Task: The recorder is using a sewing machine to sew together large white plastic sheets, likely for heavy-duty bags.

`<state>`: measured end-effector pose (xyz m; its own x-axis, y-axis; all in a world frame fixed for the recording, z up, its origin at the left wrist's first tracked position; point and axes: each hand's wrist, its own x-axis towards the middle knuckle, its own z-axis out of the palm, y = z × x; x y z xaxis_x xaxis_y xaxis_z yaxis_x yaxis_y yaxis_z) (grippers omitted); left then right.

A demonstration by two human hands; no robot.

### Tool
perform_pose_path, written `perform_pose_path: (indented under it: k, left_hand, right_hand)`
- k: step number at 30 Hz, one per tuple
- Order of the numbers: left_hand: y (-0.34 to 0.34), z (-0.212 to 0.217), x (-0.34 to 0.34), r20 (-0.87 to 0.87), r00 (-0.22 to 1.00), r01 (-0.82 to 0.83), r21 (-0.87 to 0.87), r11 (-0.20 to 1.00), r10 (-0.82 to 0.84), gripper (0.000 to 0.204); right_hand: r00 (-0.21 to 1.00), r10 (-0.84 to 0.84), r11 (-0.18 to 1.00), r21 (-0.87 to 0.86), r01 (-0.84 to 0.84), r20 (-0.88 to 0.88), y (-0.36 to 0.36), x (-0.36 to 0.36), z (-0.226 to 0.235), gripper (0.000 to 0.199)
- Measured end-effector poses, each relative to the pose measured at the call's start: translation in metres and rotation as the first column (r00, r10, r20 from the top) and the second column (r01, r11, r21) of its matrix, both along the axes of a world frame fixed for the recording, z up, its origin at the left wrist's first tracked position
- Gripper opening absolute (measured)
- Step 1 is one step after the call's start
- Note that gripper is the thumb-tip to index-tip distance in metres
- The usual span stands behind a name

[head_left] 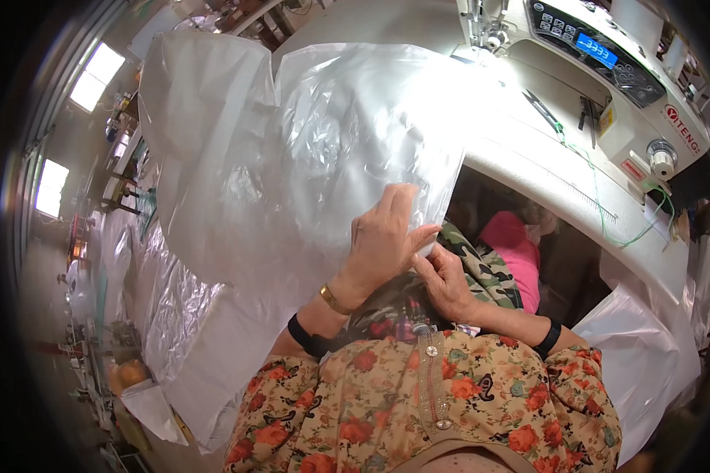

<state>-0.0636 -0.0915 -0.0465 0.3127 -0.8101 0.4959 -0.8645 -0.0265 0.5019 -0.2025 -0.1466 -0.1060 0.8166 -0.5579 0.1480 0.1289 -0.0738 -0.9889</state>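
A large sheet of shiny, translucent white plastic (213, 158) spreads over the sewing table and hangs down toward my lap. My left hand (383, 236) rests on its near right edge, with the thumb and fingertips closed on the material. Just below and to the right, my right hand (446, 284) pinches the same edge near its corner, thumb against fingers. The two hands almost touch. Beyond the sheet, at the upper right, stands a white sewing machine (607, 71) with a lit blue display; its bright lamp washes out the sheet's far right part.
Thread snips (543, 113) and a loose green thread (596, 189) lie on the white sewing table (528, 169). More white plastic (639, 355) hangs at the right, and crinkled silvery sheeting (170, 292) is heaped at the left. A pink cloth (513, 252) shows below the table edge.
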Motion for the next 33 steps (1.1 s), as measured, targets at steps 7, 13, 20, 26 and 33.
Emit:
perform_pose_path:
  k: [7,13,20,26,33]
  left_hand:
    - [-0.003,-0.014,0.015,-0.197,0.972,0.157,0.147,0.977,-0.127,0.013]
    - [0.003,-0.006,0.011,0.027,0.981,0.177,0.255,0.951,-0.19,0.01]
    - [0.008,-0.006,0.021,-0.367,0.913,0.252,0.162,0.954,-0.179,0.017]
    - [0.013,-0.002,0.017,-0.57,0.822,0.15,0.215,0.965,-0.001,0.018]
    - [0.024,0.01,0.007,-0.483,0.876,0.082,0.137,0.987,-0.006,0.013]
  right_hand:
    - [1.0,0.008,0.998,-0.061,-0.008,-0.01,-0.001,0.0,0.0,0.024]
    - [0.999,0.011,0.97,-0.243,-0.001,0.042,0.0,0.002,-0.003,0.02]
    - [0.993,0.056,0.767,-0.632,-0.108,-0.1,-0.012,0.009,0.001,0.013]
    - [0.896,0.265,0.541,-0.714,-0.445,-0.357,-0.065,0.011,0.041,0.015]
    - [0.936,-0.35,0.335,-0.938,0.088,-0.037,-0.189,0.046,0.075,0.022]
